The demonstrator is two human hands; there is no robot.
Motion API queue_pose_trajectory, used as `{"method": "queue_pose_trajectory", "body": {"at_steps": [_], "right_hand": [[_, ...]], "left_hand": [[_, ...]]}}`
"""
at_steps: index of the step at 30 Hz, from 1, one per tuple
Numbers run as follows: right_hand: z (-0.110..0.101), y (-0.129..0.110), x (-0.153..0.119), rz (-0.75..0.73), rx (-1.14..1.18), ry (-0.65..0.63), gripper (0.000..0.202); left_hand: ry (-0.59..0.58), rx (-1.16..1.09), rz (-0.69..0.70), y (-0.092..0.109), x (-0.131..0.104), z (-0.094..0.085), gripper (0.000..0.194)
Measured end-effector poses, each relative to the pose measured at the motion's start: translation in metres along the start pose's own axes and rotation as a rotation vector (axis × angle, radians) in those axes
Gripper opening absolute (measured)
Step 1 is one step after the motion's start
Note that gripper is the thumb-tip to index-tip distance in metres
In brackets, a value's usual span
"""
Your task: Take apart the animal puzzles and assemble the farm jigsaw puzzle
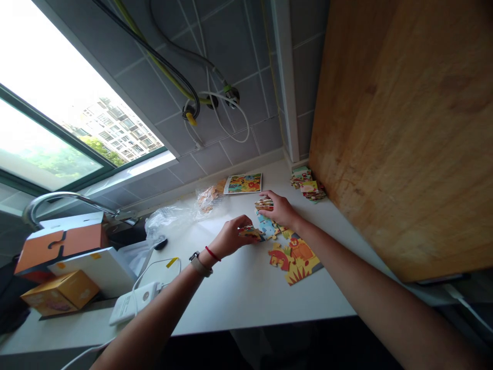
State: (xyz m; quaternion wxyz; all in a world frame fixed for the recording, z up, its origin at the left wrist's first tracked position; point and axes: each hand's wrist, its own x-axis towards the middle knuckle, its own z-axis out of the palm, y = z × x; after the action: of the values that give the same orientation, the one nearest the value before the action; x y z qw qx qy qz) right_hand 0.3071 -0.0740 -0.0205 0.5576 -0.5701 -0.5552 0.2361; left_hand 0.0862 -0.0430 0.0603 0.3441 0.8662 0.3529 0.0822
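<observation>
My left hand (231,237), with a watch and red band at its wrist, is closed on some puzzle pieces (250,233) over the white counter (215,303). My right hand (280,208) grips a small stack of puzzle pieces (264,204) between thumb and fingers, a little farther back. Beneath and beside the hands lies a partly joined puzzle (302,257), with orange animals and yellow ground at the front and light blue pieces behind. A picture card (243,183) lies behind my hands.
Stacked puzzle pieces (308,184) lie at the back right, beside a wooden panel (396,144). Plastic bags (169,222), a faucet (77,195), an orange box (61,247), a yellow box (60,293) and a white power strip (134,303) with cables occupy the left.
</observation>
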Motion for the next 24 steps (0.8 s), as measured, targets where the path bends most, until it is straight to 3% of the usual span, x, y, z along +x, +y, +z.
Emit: {"method": "queue_pose_trajectory", "body": {"at_steps": [5,15,24], "right_hand": [[-0.001,0.002,0.001,0.014,-0.015,-0.029,0.046],[-0.002,-0.008,-0.003,-0.006,-0.060,-0.071,0.031],[0.007,-0.027,-0.016,0.009,0.021,-0.269,0.037]], "left_hand": [[0.000,-0.036,0.063,-0.010,-0.006,0.016,0.039],[0.143,-0.189,0.137,-0.027,-0.021,0.040,0.050],[0.265,-0.335,0.100,-0.036,-0.007,0.044,0.071]]}}
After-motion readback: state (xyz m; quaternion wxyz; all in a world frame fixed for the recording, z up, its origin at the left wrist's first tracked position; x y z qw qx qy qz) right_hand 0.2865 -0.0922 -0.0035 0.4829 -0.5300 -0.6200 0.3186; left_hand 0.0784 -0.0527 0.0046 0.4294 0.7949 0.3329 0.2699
